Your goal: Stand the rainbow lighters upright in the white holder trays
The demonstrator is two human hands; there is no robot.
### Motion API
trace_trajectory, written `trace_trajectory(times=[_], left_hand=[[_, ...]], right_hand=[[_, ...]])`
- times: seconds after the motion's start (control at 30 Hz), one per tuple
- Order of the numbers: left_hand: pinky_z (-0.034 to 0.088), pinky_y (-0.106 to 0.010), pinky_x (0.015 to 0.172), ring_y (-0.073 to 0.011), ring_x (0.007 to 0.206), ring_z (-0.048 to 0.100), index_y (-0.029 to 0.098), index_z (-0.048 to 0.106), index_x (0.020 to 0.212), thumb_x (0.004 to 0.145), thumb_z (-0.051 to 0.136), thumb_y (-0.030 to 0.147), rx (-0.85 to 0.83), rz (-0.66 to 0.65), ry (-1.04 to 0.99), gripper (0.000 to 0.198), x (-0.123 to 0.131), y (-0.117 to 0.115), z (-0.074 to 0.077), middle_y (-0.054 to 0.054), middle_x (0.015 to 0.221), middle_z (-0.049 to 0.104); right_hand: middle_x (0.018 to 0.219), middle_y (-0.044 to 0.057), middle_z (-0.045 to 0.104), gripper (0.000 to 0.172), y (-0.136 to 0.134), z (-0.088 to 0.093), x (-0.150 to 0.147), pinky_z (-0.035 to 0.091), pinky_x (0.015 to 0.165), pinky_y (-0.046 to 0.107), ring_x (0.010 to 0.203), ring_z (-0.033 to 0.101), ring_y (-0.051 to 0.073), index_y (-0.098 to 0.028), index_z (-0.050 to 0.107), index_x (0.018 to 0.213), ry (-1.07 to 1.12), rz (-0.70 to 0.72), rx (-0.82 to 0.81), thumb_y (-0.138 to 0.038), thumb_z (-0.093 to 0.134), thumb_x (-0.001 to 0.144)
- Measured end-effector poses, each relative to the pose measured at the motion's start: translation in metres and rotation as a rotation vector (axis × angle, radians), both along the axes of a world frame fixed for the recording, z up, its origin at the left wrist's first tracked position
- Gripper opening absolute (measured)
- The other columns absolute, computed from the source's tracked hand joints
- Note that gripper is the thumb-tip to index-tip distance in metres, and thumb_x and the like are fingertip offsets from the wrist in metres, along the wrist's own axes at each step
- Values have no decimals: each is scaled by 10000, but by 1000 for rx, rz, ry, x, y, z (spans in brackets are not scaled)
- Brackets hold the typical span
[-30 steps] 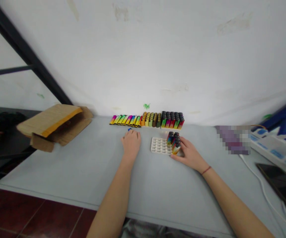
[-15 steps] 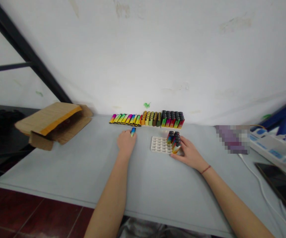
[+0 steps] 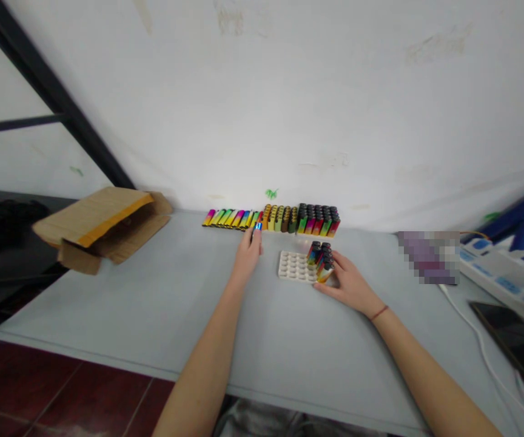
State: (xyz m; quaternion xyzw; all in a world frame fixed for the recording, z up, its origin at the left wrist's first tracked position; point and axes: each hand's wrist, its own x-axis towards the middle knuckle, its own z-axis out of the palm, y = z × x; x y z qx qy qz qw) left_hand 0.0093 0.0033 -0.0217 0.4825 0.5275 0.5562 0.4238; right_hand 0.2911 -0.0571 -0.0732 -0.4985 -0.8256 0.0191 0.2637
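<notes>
My left hand pinches a small blue-tipped lighter upright, close to the row of colourful lighters lying against the wall. Further right in that row stand several black-capped lighters. My right hand rests on the grey table, its fingers curled against the right end of a white tray with round holes. Several lighters stand in the tray's right side, beside my right fingers.
An open cardboard box lies at the table's left. A white power strip and cable sit at the right, with a dark phone nearer the edge. The grey table ends at a red tiled floor.
My left hand picked a blue lighter off the table, drew it back, then carried it forward and right toward the row. My right hand stayed at the tray.
</notes>
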Motion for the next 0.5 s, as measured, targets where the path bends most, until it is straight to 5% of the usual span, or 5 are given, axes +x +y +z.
trace_trajectory(times=[0.23,0.5], left_hand=[[459,-240,572,-95,534,569,226,446,926,860,537,451,-31,-128,-384,251,23,-6,6,48,705,596],[453,-239,545,-90,488,538,229,406,854,745,538,289,-43,-108,-463,181,43,-21,9,71,651,553]], right_hand=[[1427,216,533,757,0,1,-1,422,1109,583,1325,505,387,-156,515,1395,-6,1,5,-681,567,852],[1418,216,537,762,-1,3,-2,424,1109,580,1323,503,385,-152,506,1396,8,10,0,-687,558,856]])
